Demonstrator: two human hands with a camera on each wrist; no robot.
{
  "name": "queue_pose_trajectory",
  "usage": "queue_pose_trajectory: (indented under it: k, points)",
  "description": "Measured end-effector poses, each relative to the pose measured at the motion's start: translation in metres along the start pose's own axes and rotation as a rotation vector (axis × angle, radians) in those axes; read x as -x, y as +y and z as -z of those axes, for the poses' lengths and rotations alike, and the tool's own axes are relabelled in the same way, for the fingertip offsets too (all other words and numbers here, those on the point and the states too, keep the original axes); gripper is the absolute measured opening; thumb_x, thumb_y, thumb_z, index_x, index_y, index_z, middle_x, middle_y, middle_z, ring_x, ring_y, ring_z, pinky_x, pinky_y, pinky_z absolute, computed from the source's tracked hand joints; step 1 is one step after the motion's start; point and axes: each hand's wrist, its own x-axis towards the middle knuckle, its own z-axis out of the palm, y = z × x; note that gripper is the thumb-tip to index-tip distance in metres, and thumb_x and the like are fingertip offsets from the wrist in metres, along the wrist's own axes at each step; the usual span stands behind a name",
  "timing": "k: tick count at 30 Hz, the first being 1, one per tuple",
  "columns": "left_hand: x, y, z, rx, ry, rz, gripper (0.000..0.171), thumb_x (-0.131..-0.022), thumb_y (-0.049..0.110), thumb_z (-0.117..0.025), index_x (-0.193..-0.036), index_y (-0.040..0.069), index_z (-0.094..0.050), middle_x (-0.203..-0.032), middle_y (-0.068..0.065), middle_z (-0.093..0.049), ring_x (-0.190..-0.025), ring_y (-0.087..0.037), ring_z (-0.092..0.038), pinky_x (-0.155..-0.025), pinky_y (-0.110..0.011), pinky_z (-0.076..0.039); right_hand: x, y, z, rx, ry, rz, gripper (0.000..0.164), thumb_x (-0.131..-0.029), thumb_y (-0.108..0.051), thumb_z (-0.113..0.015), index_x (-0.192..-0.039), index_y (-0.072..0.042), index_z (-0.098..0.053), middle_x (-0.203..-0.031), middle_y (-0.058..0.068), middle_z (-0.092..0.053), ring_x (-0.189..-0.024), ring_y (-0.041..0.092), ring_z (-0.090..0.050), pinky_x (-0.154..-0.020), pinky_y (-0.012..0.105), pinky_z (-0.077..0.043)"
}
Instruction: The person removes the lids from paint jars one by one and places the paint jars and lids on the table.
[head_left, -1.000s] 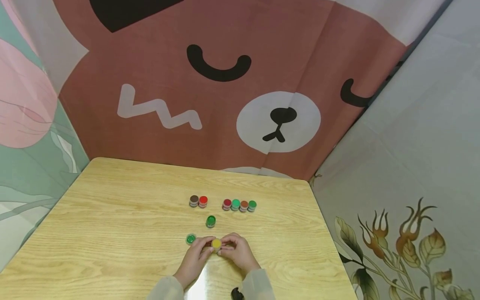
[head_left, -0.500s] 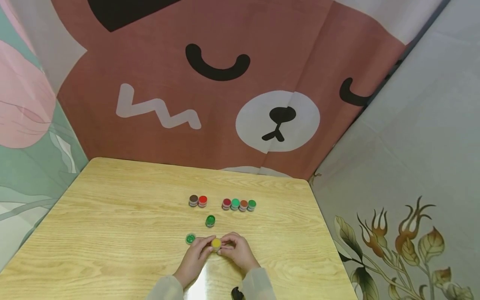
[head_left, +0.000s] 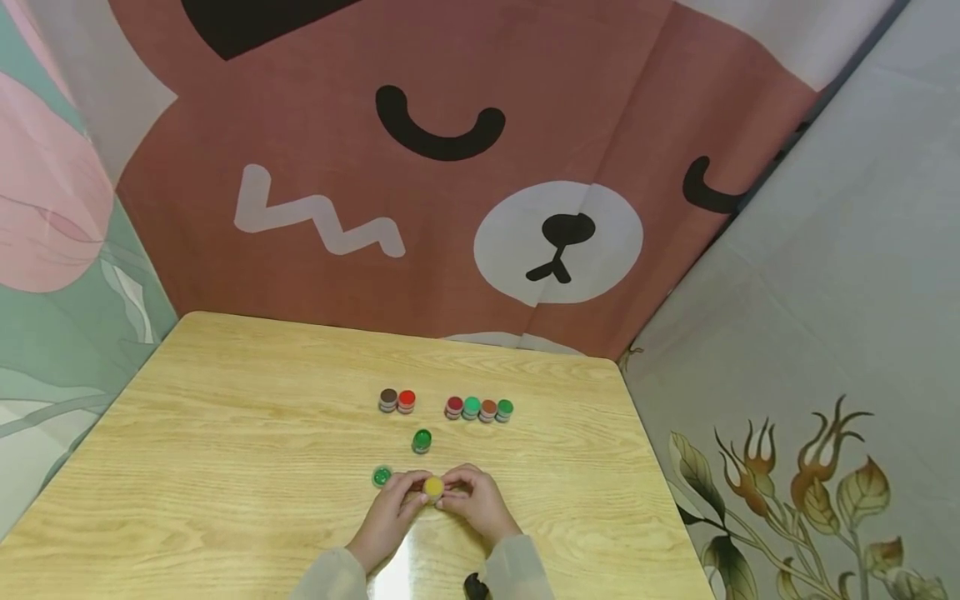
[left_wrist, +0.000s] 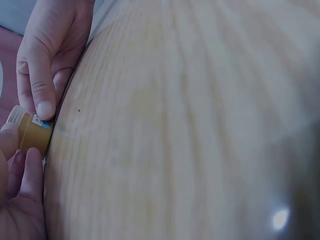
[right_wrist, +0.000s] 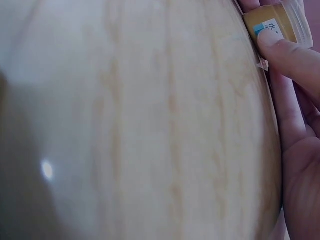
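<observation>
A small yellow paint pot with a clear lid is held just at the table top between both hands. My left hand pinches it from the left, thumb and fingers on its side. From the right, my right hand grips it too. In the right wrist view, the right thumb presses the printed label on the pot. The left wrist view shows the pot lying sideways in the image, its lid looking closed. Just beyond the left fingers lies a round green-stained lid.
An open green paint pot stands ahead of the hands. Further back are a brown pot beside a red pot, and a row of several closed pots. A black object sits by the right sleeve on the wooden table.
Both hands keep their hold on the yellow paint pot in nearly the same place. The head view shifts only slightly.
</observation>
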Motion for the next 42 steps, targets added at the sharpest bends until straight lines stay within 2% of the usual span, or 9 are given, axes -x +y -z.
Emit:
queue_pose_trajectory:
  k: [7,11,14,20,26,35,42]
  points:
    - [0.0004,0.0021,-0.0005,0.071,0.000,-0.013,0.034,-0.101,0.019,-0.063,-0.132,0.006,-0.059,-0.124,-0.013,-0.053,-0.116,-0.034,-0.059,-0.094,-0.031,-0.057,0.0000,-0.0022,-0.0002,-0.010,0.005,-0.025,0.027,-0.080,0.009,-0.079,-0.105,0.003,-0.071,-0.109,0.010,-0.062,-0.097,0.020,-0.070,-0.088,0.024,-0.059]
    - [0.0000,0.0030,-0.0015,0.088,0.002,0.010,0.032,-0.101,0.016,-0.063,-0.132,0.008,-0.059,-0.125,-0.013,-0.053,-0.118,-0.033,-0.058,-0.095,-0.030,-0.057,-0.0005,-0.0028,0.0000,-0.018,0.005,-0.031,0.027,-0.080,0.010,-0.079,-0.105,0.005,-0.070,-0.109,0.009,-0.062,-0.096,0.018,-0.070,-0.088,0.024,-0.059]
    - [-0.0006,0.0031,-0.0017,0.079,-0.003,0.018,0.033,-0.101,0.015,-0.062,-0.133,0.007,-0.058,-0.125,-0.012,-0.053,-0.118,-0.033,-0.057,-0.096,-0.030,-0.056,-0.0006,-0.0027,0.0001,-0.025,0.005,-0.031,0.028,-0.080,0.010,-0.079,-0.106,0.005,-0.069,-0.108,0.010,-0.061,-0.096,0.018,-0.070,-0.088,0.025,-0.059]
    - [0.0002,0.0035,-0.0012,0.010,-0.002,-0.010,0.038,-0.102,0.019,-0.060,-0.138,0.007,-0.059,-0.123,-0.009,-0.054,-0.115,-0.030,-0.059,-0.098,-0.038,-0.055,0.0008,-0.0032,0.0004,-0.013,0.009,-0.011,0.026,-0.080,0.009,-0.080,-0.104,0.004,-0.071,-0.108,0.010,-0.062,-0.095,0.019,-0.070,-0.088,0.024,-0.059]
    - [0.0009,0.0038,-0.0018,0.007,0.004,-0.008,0.036,-0.103,0.022,-0.060,-0.137,0.009,-0.059,-0.121,-0.006,-0.054,-0.114,-0.028,-0.059,-0.097,-0.034,-0.056,0.0000,-0.0035,0.0007,-0.007,0.011,-0.002,0.026,-0.079,0.010,-0.080,-0.103,0.003,-0.072,-0.108,0.010,-0.062,-0.096,0.020,-0.070,-0.089,0.024,-0.058]
    - [-0.0005,0.0019,-0.0031,0.043,0.001,0.005,0.035,-0.102,0.018,-0.061,-0.134,0.006,-0.059,-0.121,-0.010,-0.053,-0.115,-0.031,-0.059,-0.095,-0.033,-0.057,-0.0009,-0.0020,0.0004,0.018,0.007,-0.012,0.025,-0.079,0.008,-0.081,-0.102,0.002,-0.072,-0.108,0.011,-0.062,-0.098,0.022,-0.069,-0.089,0.023,-0.058]
    - [-0.0014,0.0007,-0.0034,0.111,-0.007,0.023,0.034,-0.101,0.015,-0.063,-0.134,0.005,-0.058,-0.124,-0.013,-0.051,-0.118,-0.032,-0.056,-0.095,-0.029,-0.057,-0.0010,-0.0024,-0.0004,0.029,-0.001,-0.004,0.024,-0.081,0.007,-0.080,-0.102,0.001,-0.073,-0.108,0.010,-0.062,-0.098,0.022,-0.069,-0.089,0.024,-0.058]
